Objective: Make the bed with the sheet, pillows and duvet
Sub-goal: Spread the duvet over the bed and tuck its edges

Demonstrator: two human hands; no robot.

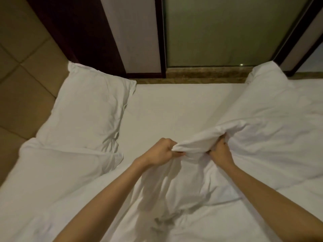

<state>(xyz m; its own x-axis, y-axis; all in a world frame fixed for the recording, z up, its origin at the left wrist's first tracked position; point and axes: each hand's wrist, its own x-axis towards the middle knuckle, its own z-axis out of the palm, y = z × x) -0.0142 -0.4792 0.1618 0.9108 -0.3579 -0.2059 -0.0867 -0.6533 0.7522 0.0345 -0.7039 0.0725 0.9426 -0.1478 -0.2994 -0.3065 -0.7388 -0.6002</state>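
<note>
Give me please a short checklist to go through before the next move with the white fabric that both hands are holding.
1. Left hand grips the bunched fabric: ok.
2. Right hand grips the same bunch: ok.
3. Sheet lies flat in the middle of the bed: ok.
4. Left pillow lies flat on the bed: ok, though creased.
5. Whether the fabric is duvet or pillowcase: cannot tell.
6. Near bedding is smooth: not ok, it is wrinkled.
</note>
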